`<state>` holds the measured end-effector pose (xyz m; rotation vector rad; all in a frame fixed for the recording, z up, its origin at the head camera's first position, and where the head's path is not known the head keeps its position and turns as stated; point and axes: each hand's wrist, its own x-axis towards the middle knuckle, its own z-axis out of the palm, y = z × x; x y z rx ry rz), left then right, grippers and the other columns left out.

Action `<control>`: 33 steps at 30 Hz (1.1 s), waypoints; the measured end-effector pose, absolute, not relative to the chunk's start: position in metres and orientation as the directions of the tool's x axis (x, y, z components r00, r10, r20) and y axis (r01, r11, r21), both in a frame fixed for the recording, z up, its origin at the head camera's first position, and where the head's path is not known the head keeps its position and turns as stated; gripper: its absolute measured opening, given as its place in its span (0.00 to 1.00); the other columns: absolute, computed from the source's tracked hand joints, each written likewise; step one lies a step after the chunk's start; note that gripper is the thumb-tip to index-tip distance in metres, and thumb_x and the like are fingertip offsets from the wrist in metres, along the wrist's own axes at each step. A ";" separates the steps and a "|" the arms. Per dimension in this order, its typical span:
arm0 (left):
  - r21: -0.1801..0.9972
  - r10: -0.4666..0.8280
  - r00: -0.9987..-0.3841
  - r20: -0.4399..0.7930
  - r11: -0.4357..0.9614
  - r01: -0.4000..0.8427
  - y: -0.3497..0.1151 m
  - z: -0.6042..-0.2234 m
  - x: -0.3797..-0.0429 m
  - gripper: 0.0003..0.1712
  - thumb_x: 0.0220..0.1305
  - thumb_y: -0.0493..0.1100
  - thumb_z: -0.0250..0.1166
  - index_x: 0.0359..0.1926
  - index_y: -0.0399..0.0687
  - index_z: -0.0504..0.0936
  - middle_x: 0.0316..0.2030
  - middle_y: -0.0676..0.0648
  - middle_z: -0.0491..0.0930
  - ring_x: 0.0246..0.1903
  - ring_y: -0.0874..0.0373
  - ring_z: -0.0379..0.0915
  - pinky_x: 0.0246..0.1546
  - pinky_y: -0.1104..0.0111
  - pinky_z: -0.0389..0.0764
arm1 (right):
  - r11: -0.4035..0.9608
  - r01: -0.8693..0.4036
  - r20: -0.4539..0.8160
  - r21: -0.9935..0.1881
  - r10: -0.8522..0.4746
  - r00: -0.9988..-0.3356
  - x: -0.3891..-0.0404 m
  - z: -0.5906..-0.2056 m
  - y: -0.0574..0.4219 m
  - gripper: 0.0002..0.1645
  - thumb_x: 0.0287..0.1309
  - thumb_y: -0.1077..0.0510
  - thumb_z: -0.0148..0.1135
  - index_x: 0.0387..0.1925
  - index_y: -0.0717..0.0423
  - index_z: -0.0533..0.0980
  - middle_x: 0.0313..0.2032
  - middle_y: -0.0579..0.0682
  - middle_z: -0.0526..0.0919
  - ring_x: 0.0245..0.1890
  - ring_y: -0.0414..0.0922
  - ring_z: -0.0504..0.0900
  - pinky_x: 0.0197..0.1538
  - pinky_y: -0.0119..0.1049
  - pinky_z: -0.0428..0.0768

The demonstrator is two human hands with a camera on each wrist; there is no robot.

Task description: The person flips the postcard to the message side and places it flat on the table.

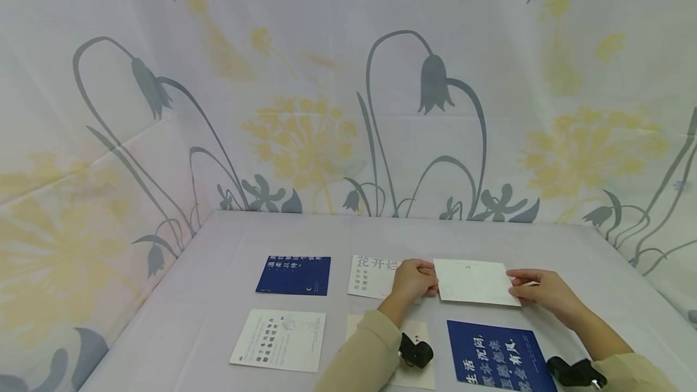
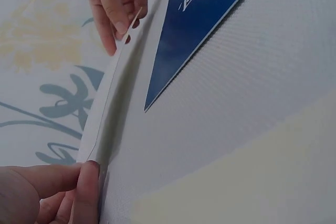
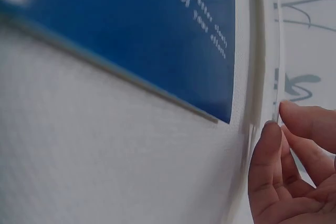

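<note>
A white card (image 1: pixel 477 283) is held between both hands at the back right of the table, raised slightly off the cloth. My left hand (image 1: pixel 411 281) pinches its left edge, thumb and fingers meeting on it in the left wrist view. My right hand (image 1: pixel 544 292) pinches the right edge; in the right wrist view the fingertips (image 3: pixel 271 132) close on the thin card. Partly behind my left hand lies a white card with grey lettering (image 1: pixel 373 277). Nearer me, a blue card with white lettering (image 1: pixel 495 356) lies below the held card.
On the left lie a blue card (image 1: pixel 294 275) and a white printed card (image 1: pixel 280 340). A cream card (image 1: pixel 427 374) is partly covered by my left sleeve. The table (image 1: pixel 218 313) wears a pale cloth, with a flower-printed curtain (image 1: pixel 305 77) behind it.
</note>
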<state>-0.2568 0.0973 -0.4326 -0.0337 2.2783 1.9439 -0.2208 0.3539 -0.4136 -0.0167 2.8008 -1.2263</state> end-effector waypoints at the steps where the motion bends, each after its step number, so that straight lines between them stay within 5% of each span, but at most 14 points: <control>1: 0.980 0.078 -0.989 -0.127 0.167 -0.113 0.097 -0.433 -0.256 0.11 0.51 0.25 0.65 0.36 0.39 0.82 0.22 0.50 0.79 0.17 0.62 0.76 0.18 0.73 0.79 | 0.679 0.028 -0.078 -0.734 -0.044 -0.996 -0.221 -0.414 0.354 0.33 0.55 0.57 0.64 0.55 0.76 0.67 0.42 0.61 0.77 0.34 0.46 0.75 0.32 0.31 0.78; 33: 0.942 0.077 -0.984 -0.159 0.309 -0.128 0.096 -0.429 -0.257 0.09 0.48 0.29 0.69 0.32 0.42 0.82 0.17 0.52 0.76 0.13 0.64 0.72 0.16 0.78 0.73 | 0.736 0.051 -0.098 -0.675 -0.021 -0.995 -0.224 -0.416 0.347 0.30 0.51 0.61 0.64 0.52 0.77 0.69 0.30 0.52 0.73 0.29 0.45 0.71 0.28 0.30 0.74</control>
